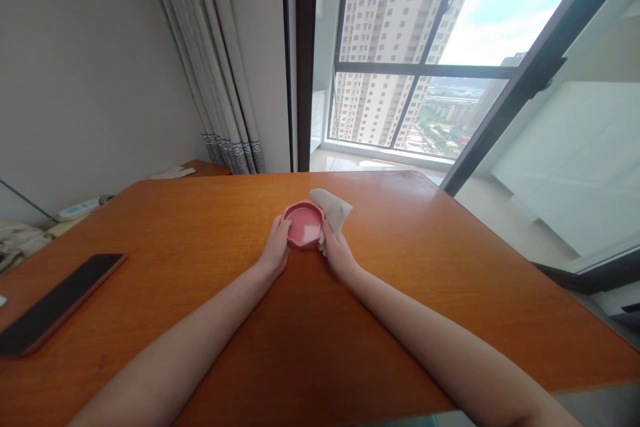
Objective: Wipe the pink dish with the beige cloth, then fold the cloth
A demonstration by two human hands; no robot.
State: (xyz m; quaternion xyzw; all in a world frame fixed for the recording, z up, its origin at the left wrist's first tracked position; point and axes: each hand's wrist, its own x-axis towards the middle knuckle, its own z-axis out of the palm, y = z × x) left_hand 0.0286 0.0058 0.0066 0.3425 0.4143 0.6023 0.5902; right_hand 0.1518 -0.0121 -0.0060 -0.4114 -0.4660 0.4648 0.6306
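A small pink dish point(304, 225) with a faceted rim is held up over the table, its hollow side facing me. My left hand point(276, 247) grips its left edge, the thumb over the rim and the other fingers behind. On the opposite edge, my right hand point(339, 250) is closed around a crumpled white tissue point(332, 207) that touches the dish's right side. Part of the tissue sticks up above the hand and a bit hangs below the thumb. The fingers of my right hand are partly hidden behind the tissue and dish.
The wooden table point(240, 367) stretches out around both forearms. A dark phone point(60, 303) with a reddish edge lies at the left. Past the left edge are a white remote-like device point(79, 209) and some cloth point(20, 243). A curtain point(220, 80) and a window point(400, 67) stand beyond.
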